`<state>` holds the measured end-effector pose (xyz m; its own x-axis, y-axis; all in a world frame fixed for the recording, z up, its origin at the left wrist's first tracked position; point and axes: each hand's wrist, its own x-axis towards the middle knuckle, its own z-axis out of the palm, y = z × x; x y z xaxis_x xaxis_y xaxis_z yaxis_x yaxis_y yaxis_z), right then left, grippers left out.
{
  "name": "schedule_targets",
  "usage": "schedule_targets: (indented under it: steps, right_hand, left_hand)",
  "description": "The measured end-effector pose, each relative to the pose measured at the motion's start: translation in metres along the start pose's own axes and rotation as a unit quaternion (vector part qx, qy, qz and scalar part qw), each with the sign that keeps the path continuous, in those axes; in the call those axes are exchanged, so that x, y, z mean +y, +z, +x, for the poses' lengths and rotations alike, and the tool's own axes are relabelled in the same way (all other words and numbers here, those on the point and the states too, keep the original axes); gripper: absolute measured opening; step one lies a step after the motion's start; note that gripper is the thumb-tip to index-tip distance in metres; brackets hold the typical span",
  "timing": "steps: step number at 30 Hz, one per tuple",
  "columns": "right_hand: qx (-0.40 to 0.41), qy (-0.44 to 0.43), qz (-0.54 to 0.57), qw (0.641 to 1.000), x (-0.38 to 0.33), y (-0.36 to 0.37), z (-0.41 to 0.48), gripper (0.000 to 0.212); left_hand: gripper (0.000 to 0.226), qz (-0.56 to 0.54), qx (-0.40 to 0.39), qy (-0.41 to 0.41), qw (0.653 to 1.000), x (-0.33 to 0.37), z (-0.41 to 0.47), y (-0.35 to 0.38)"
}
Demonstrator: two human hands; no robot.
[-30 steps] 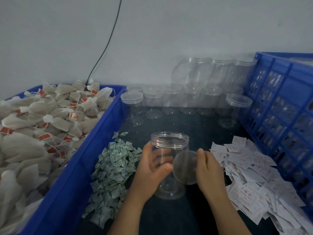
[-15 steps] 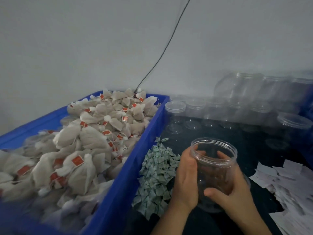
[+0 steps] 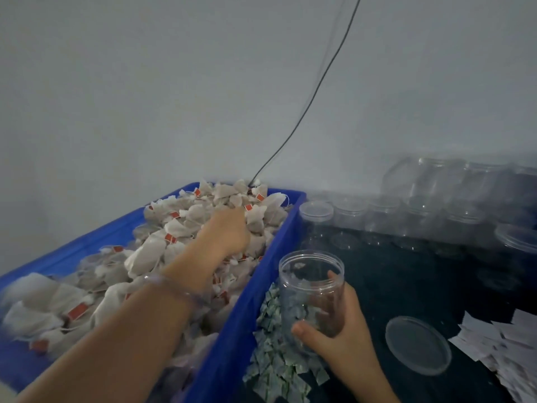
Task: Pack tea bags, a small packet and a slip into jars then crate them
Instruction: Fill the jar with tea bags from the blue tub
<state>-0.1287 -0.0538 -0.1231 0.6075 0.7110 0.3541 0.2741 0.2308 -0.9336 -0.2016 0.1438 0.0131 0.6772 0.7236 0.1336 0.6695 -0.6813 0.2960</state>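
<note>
**Left grip out to the tea bags, jar held ready**

Since half a second ago the left grip [image 3: 226,234] has let go of the jar [image 3: 312,286] and reached left and far into the blue bin [image 3: 255,289]. It now lies on the heap of tea bags [image 3: 162,248]. Its fingertips are buried among the bags, so I cannot tell whether they are apart or closed on one.

The right grip [image 3: 340,330] is clamped round the jar's lower wall. It holds the jar upright and open-mouthed just right of the bin, by the small packets [image 3: 273,365]. The jar looks empty to me. Its lid [image 3: 418,346] lies flat on the bench [image 3: 406,280], near the slips [image 3: 499,344].

I judge this to be the first filling step. Next, the left grip needs to gather bags and carry them over the bin wall into the jar's mouth.
</note>
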Motion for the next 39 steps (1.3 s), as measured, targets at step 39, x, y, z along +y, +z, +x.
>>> schedule_targets:
  steps: [39]
  right_hand:
    - [-0.046,0.034,0.029,0.998,0.023,0.005,-0.010,0.099]
  left_hand:
    - [0.018,-0.459,-0.151,0.181,0.857,0.008,-0.028,0.008]
